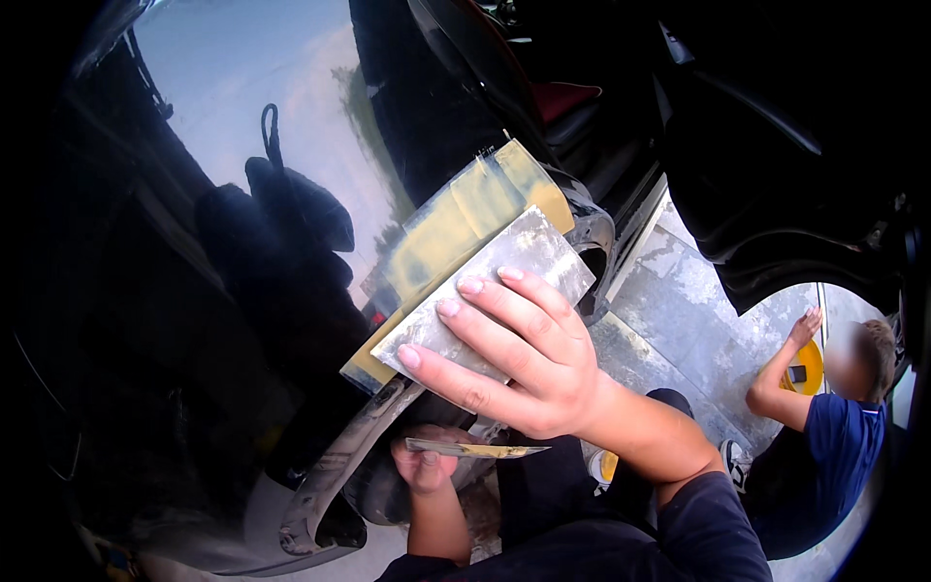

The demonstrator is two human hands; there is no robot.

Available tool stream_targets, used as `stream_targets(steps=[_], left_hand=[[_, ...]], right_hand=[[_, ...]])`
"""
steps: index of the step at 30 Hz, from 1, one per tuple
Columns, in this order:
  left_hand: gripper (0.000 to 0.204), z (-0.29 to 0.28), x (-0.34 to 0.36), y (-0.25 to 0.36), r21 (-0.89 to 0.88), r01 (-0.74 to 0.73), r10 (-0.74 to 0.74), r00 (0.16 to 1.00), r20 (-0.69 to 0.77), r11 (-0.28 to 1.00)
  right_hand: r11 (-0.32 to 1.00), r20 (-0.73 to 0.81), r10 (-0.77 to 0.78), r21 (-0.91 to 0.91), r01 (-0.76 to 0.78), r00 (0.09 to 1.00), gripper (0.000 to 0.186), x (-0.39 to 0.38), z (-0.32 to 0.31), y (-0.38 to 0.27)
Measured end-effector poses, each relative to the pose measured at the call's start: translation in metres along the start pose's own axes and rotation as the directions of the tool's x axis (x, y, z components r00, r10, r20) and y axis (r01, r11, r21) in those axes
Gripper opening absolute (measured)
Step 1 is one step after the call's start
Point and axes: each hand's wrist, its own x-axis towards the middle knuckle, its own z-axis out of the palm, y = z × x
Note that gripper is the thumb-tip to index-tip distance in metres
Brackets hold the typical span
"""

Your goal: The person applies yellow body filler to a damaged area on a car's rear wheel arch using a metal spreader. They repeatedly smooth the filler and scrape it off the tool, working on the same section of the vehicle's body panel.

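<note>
My right hand [524,359] grips a wide, flat metal filler spreader [543,242], its fingers splayed across the upper face and its thumb hidden. The spreader's far edge lies against a band of yellow body filler [456,218] on the glossy black car panel [310,58]. Lower down, close to the wheel arch edge, my left hand [427,464] holds a second thin plate [475,449], seen nearly edge-on, with yellow filler on it. The fingers of that hand are partly in shadow.
An open car door [776,126] hangs at the right, with a dark seat [572,102] inside. A co-worker [824,456] in a blue shirt crouches at the right beside a yellow round container [810,361]. Pale tiles [669,291] cover the floor.
</note>
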Motion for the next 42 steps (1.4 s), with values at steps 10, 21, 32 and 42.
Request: stream_targets(steps=[10,21,32,42], left_hand=[[0.03,0.014,0.008,0.0,0.013,-0.067,0.068,0.994,-0.088,0.998],[0.021,0.0,0.006,-0.002,0.013,-0.076,0.075,0.996,0.051,0.997],[0.024,0.003,0.007,0.002,0.017,-0.019,0.018,0.997,0.074,1.0],[0.021,0.002,0.005,0.0,0.038,-0.049,0.048,0.998,0.039,0.998]], right_hand=[[0.994,0.062,0.086,0.068,-0.09,0.994,0.037,-0.022,0.006,-0.017],[0.999,-0.027,0.008,-0.039,-0.009,1.0,0.038,-0.004,-0.005,0.012],[0.997,0.052,0.075,0.028,-0.076,0.996,0.038,-0.023,0.003,0.002],[0.995,-0.006,0.097,-0.009,-0.097,0.995,0.036,-0.021,-0.01,0.016]])
